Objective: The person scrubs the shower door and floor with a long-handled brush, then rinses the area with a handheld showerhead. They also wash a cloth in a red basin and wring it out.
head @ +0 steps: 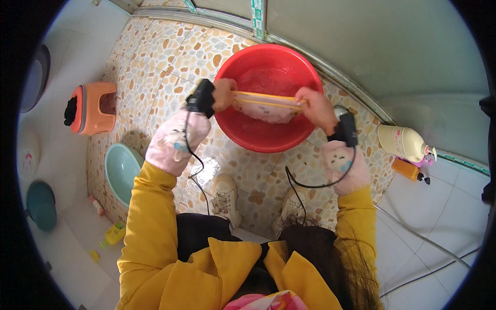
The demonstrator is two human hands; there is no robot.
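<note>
Over a red plastic basin (267, 145) on the pebble-patterned floor, a pale, partly see-through bag or cloth with yellow bands along its top (267, 110) is stretched between my hands. My left hand (224, 94) grips its left end near the basin's rim. At the right end, my right hand (316, 108) pinches the yellow-banded edge. Sudsy-looking water lies in the basin under it, and the lower part of the held thing is blurred. Pink sleeve covers end at my wrists, where black devices with cables are strapped.
An orange plastic stool (99, 116) and a light green basin (122, 168) stand on the left. A cream pump bottle (403, 141) and an orange bottle (405, 169) lie at right, near a grey hose (422, 234). A glass partition (372, 50) rises behind the red basin.
</note>
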